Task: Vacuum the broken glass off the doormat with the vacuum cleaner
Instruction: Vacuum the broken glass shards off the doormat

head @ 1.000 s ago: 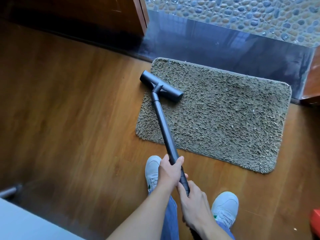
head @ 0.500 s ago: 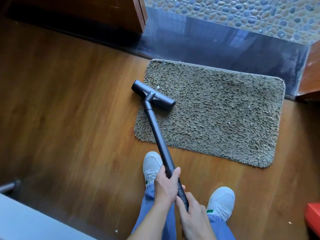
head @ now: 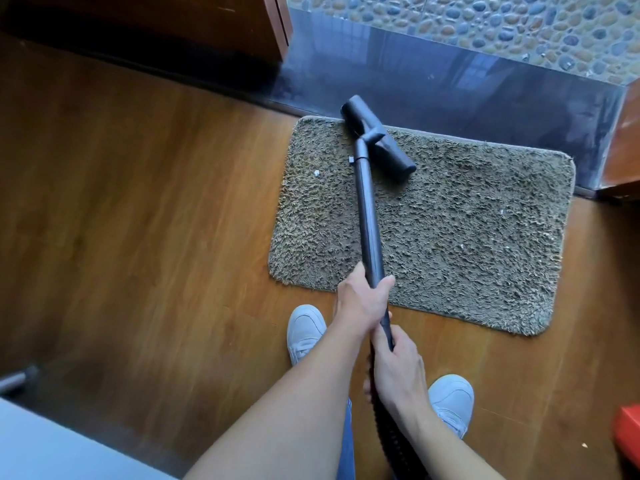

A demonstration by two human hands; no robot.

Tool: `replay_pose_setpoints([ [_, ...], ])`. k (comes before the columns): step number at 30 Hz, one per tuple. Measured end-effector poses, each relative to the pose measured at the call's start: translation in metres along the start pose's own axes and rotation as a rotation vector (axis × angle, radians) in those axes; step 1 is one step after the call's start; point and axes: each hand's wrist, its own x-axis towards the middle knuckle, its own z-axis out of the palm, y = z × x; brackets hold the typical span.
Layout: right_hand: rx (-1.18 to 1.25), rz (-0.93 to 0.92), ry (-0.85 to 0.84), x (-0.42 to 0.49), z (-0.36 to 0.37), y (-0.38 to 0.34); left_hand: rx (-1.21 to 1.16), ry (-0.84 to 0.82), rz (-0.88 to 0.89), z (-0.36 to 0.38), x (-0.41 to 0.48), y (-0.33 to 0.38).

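Glass fragments (head: 316, 173) are seen as small pale specks caught in the pile of the shaggy doormat (head: 467, 237). One lies near its left edge and a few more are scattered over its right half. The doormat is laid on the wooden floor (head: 138, 237), with its far long edge against a dark polished threshold (head: 450, 84). Pebble paving (head: 485, 22) is seen beyond the threshold.

The vacuum cleaner's black floor head (head: 381, 140) is set at a slant on the far left part of the doormat, and its far end passes over the mat's far edge. From it the black wand (head: 369, 220) is run back across the mat toward the person.

The wand is held by both hands. The left hand (head: 362, 301) is placed higher, above the mat's near edge, its grip clamped round the tube. The right hand (head: 398, 370) is placed just behind it, its grip clamped on the wand's lower end, where the ribbed hose (head: 391, 441) begins.

Two white shoes (head: 304, 327) are planted on the floor just short of the mat. A red object (head: 628, 431) is cut off by the right edge and cannot be identified.
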Motion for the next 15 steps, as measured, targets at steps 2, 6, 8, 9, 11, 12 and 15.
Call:
replay_pose_setpoints([
  [2, -0.002, 0.008, -0.012, -0.004, -0.001, -0.002, -0.023, 0.0, 0.017, -0.001, -0.003, -0.001],
  [6, -0.086, -0.017, -0.089, -0.021, 0.0, 0.003, -0.158, 0.056, -0.054, -0.007, -0.021, -0.027],
  [8, -0.121, -0.013, -0.144, -0.032, 0.008, 0.008, -0.228, 0.098, -0.111, -0.014, -0.034, -0.049],
  [9, -0.116, 0.002, -0.169, -0.039, 0.015, 0.012, -0.247, 0.118, -0.132, -0.017, -0.041, -0.062],
  [11, -0.128, 0.038, -0.203, -0.052, 0.027, 0.027, -0.249, 0.141, -0.146, -0.02, -0.06, -0.085],
  [12, -0.154, 0.044, -0.215, -0.057, 0.031, 0.036, -0.272, 0.144, -0.144, -0.02, -0.068, -0.093],
  [15, -0.177, 0.061, -0.239, -0.065, 0.031, 0.053, -0.278, 0.165, -0.143, -0.017, -0.085, -0.108],
])
